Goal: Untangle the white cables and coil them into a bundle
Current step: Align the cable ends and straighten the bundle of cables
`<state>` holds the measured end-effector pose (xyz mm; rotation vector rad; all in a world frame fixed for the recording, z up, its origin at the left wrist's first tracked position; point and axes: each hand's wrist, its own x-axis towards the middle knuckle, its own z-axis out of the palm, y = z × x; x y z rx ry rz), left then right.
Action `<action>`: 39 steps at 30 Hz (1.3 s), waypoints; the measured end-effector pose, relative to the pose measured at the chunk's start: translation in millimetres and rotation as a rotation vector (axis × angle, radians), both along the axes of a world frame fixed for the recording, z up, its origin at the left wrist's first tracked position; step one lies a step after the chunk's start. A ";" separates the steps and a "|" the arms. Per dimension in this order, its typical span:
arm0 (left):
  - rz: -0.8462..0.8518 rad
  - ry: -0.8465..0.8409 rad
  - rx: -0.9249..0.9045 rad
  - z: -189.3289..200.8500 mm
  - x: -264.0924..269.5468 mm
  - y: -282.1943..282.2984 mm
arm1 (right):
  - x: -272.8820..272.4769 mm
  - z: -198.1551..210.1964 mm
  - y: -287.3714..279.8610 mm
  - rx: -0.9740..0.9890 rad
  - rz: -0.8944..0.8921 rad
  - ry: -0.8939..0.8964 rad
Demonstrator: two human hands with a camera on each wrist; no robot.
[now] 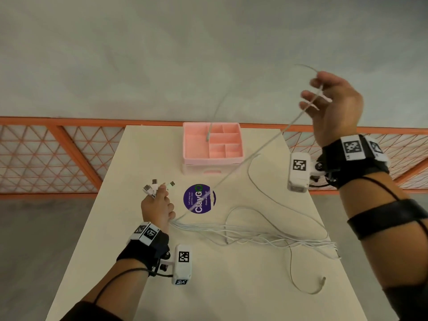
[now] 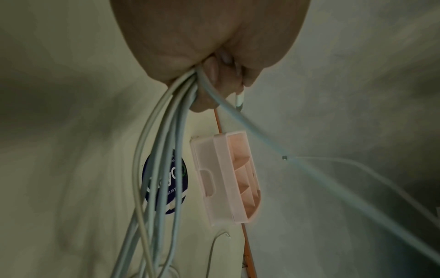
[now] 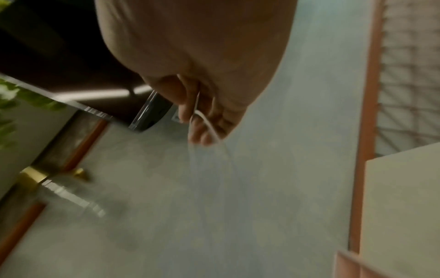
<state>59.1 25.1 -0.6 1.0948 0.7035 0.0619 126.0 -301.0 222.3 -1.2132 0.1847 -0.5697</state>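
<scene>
Gripping one end of the white cables [image 1: 254,235] in a closed fist, the left hand [image 1: 158,208] is resting low on the table [image 1: 129,274], with several plugs [image 1: 154,186] fanning out above the knuckles. The left wrist view is showing the strands leaving the fist together, so the gathering of that end is looking done. The rest of the cables are trailing rightward across the table in loose, crossing waves, and one stray end is lying apart near the front right corner.

The right hand [image 1: 333,107] is raised well above the table's far right corner, its fingers loosely curled with a single cable [image 1: 261,149] running across them; that strand is stretching taut down to the left fist, while its tail is arcing away and dangling over the pink organiser [image 1: 213,144]. How firmly the fingers are pinching it is hard to say, since the right wrist view is blurred.

Judging by this, the untangling is partly along: one strand is being drawn free, others are looking crossed, and no coiling is yet begun. A purple sticker [image 1: 199,199] is lying under the taut strand.
</scene>
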 end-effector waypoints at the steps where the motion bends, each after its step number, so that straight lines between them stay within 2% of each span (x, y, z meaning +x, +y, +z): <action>1: -0.001 0.004 0.001 -0.3 0.3 -0.6 | -2.4 -3.9 -13.3 -0.011 -0.087 -0.004; 6: -0.047 -0.039 0.006 8.4 5.8 -9.8 | -21.9 -44.7 -70.6 -0.108 -0.321 0.051; 8: -0.056 -0.055 0.015 10.4 8.0 -11.1 | -35.4 -68.8 -93.8 -0.189 -0.444 0.197; 11: -0.057 -0.055 0.010 9.3 9.6 -8.0 | -63.8 -112.2 -130.3 -0.384 -0.567 0.526; 13: -0.065 -0.058 -0.004 7.7 8.3 -8.2 | -85.9 -137.5 -143.9 -0.533 -0.501 0.754; 16: -0.088 -0.063 -0.017 8.2 4.4 -10.3 | -121.8 -166.1 -138.1 -0.873 -0.180 1.235; 17: -0.104 -0.061 -0.022 8.6 3.3 -10.4 | -130.0 -175.5 -132.5 -1.013 -0.099 1.363; 18: -0.125 -0.060 -0.025 8.9 2.5 -9.8 | -138.4 -186.1 -129.7 -1.119 -0.053 1.415; 21: -0.188 -0.059 -0.013 7.8 1.7 -6.3 | -145.4 -219.8 -129.3 -1.018 0.046 1.534; 25: -0.214 -0.051 0.000 5.7 -0.5 -4.7 | -115.9 -250.0 -103.3 -1.225 0.187 1.371; 29: -0.206 -0.037 0.013 7.8 -3.8 -4.9 | -84.7 -259.2 -45.2 -1.257 0.378 1.164; 32: -0.211 -0.046 -0.001 11.4 -6.7 -2.5 | -75.0 -278.5 -18.3 -1.308 0.460 1.169; 36: -0.244 -0.054 -0.042 14.2 -9.7 0.8 | -83.2 -303.8 -8.3 -1.318 0.434 1.237; 39: -0.272 -0.052 -0.054 13.4 -12.2 1.2 | -85.6 -305.7 -0.8 -1.362 0.441 1.215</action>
